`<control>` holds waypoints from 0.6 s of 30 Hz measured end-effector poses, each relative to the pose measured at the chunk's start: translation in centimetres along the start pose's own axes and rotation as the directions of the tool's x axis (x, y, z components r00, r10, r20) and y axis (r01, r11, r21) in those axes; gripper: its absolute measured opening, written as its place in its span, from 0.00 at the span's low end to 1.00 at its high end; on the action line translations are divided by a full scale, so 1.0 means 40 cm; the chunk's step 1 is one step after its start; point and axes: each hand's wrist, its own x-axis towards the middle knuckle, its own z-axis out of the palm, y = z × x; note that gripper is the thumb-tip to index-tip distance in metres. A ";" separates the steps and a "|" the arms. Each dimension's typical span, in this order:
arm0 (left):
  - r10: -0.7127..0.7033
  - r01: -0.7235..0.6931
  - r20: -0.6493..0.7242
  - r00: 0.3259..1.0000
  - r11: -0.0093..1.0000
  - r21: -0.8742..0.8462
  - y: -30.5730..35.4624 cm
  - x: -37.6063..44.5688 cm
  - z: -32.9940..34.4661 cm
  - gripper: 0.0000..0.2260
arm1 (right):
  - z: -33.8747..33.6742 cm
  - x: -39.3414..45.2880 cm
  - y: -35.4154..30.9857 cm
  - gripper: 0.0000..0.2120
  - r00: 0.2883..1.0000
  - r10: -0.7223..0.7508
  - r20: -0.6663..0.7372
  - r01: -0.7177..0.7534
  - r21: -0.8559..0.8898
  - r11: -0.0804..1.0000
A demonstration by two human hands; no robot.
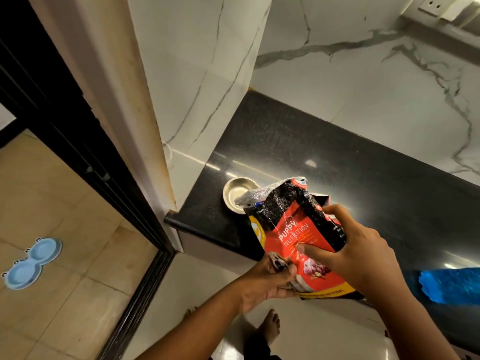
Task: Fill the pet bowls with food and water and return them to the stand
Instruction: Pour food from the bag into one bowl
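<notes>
Both hands grip puppy food bag: left hand clutches bottom corner, right hand wraps side. Bag mouth tilts over steel bowl just beyond hands; bowl looks empty. Blue stand far left on floor, bowl-less. Filling barely begun; water, return remain.

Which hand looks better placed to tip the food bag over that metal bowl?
Probably the left hand: it grips the bag at its bottom and could lift it, while the right hand steadies the bag's side above the bowl.
</notes>
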 end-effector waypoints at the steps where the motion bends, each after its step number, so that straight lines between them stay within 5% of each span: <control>1: 0.000 0.000 0.006 1.000 1.000 -0.006 -0.001 0.002 0.002 0.19 | -0.001 0.002 -0.001 0.35 1.000 0.008 0.000 -0.008 -0.014 1.000; 18: 0.047 -0.043 0.029 0.998 0.991 -0.127 0.038 0.018 0.024 0.18 | -0.034 0.049 -0.010 0.32 0.998 0.037 -0.042 -0.039 -0.057 0.998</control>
